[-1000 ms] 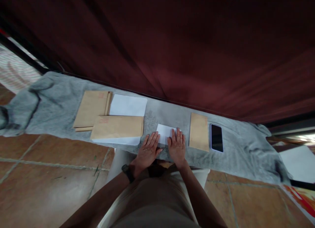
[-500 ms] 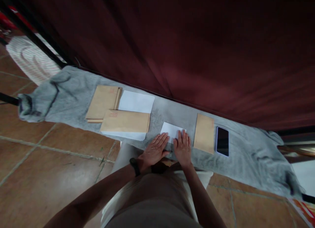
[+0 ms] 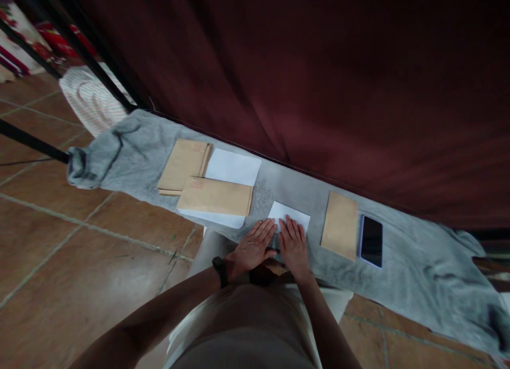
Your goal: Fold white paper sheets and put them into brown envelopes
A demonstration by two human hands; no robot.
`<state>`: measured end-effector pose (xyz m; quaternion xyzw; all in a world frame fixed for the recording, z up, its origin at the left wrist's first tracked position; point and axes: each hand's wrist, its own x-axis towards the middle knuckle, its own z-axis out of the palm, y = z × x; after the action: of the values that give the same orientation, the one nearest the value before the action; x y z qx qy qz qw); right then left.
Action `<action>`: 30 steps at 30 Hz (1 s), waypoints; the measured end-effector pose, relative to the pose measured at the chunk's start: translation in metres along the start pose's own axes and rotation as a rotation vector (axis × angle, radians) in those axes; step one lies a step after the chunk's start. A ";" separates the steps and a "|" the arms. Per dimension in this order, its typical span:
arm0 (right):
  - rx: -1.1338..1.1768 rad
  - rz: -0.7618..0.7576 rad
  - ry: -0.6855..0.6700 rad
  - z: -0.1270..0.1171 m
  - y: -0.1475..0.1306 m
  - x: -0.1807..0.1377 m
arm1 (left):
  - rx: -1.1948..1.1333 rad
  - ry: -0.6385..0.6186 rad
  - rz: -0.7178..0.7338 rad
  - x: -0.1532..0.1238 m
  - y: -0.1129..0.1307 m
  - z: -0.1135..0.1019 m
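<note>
A small folded sheet of white paper [image 3: 297, 214] lies on the grey cloth in front of me. My left hand [image 3: 253, 248] rests flat at its left near corner, fingers stretched out. On the near part of the sheet lies my right hand [image 3: 294, 248], its fingers extended and pressing down. Both hands are open, and the palms hide the sheet's near edge. To the right is a single brown envelope [image 3: 340, 225]. At left, one stack of brown envelopes [image 3: 184, 164] stands beside another brown envelope pile [image 3: 217, 196], which lies across larger white sheets [image 3: 233, 166].
A phone [image 3: 371, 242] lies right of the single envelope. The grey cloth [image 3: 418, 268] covers a narrow bench, with a dark red curtain [image 3: 319, 92] along its far edge. Black metal bars [image 3: 35, 141] and a striped cloth [image 3: 93, 98] are at the left, above a tiled floor.
My right hand has slid left across the folded paper, closer to my left hand. The whole view has shifted, so the things on the bench appear farther right.
</note>
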<state>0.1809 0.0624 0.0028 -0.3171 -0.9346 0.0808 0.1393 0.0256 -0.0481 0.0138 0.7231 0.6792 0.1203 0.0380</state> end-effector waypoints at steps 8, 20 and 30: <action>-0.040 -0.033 0.020 0.004 0.001 -0.001 | -0.027 0.048 -0.070 0.005 -0.046 -0.031; -0.029 -0.038 0.085 0.011 0.002 -0.003 | -0.056 -0.457 -0.360 0.032 -0.155 -0.097; 0.037 -0.025 0.078 0.009 0.001 -0.005 | -0.019 -0.306 -0.259 0.030 -0.146 -0.100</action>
<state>0.1819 0.0594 -0.0073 -0.3055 -0.9308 0.0839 0.1824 -0.1379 -0.0183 0.0823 0.6389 0.7517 0.0093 0.1629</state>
